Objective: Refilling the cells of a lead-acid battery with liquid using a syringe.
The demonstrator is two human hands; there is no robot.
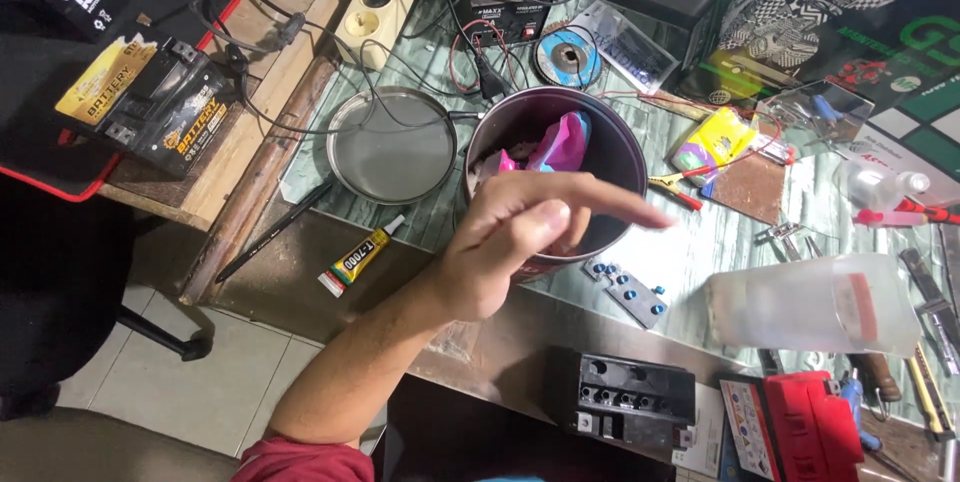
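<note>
The dark round pot (600, 137) stands on the counter (700, 242) near its front edge, mouth up, with a bunched pink and blue wrapper (560, 142) lying inside against the far wall. One hand (500, 242) hovers over the near rim, forearm coming up from the lower left; going by the thumb's position it looks like the left, though that is a judgement. Its fingers (620, 210) are spread and hold nothing, the index stretched out across the rim and blurred with motion, the others loosely curled. The other hand is out of view.

Reaching into the pot cleanly would mean coming straight down through the mouth, keeping the wrist above the rim so the pot is not tipped toward the edge of the counter.

Just beside the pot on its left lies a flat metal lid (392, 147) with a long handle, and in front of that a small yellow glue tube (358, 260). A grey bar with blue studs (628, 290) sits close to the pot's right front, and a clear plastic jar (815, 304) lies on its side further right. Cables run behind the pot toward a power strip (375, 7); these, with the lid, crowd the left and rear.
</note>
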